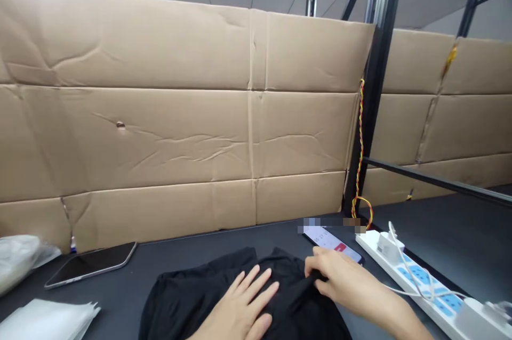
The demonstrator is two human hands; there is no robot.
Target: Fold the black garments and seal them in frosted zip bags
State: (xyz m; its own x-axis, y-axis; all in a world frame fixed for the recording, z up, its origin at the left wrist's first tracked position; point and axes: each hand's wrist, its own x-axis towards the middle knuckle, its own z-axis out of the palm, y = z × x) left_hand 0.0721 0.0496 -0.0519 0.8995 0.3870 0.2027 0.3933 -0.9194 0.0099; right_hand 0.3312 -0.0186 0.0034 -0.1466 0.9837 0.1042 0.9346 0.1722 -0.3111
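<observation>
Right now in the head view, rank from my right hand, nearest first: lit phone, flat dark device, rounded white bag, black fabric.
1. Black fabric: in the grip of your right hand.
2. Lit phone: just beyond.
3. Dark device: left.
4. Rounded bag: far left.

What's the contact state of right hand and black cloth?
Touching: the head view shows the right hand pinching a fold of the black cloth.

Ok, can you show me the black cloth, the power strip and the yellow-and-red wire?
Black cloth (pixel 294 297), head view: its middle folds.
Power strip (pixel 445 305), head view: blue socket part.
Yellow-and-red wire (pixel 361 132), head view: its upright twisted stretch.
</observation>
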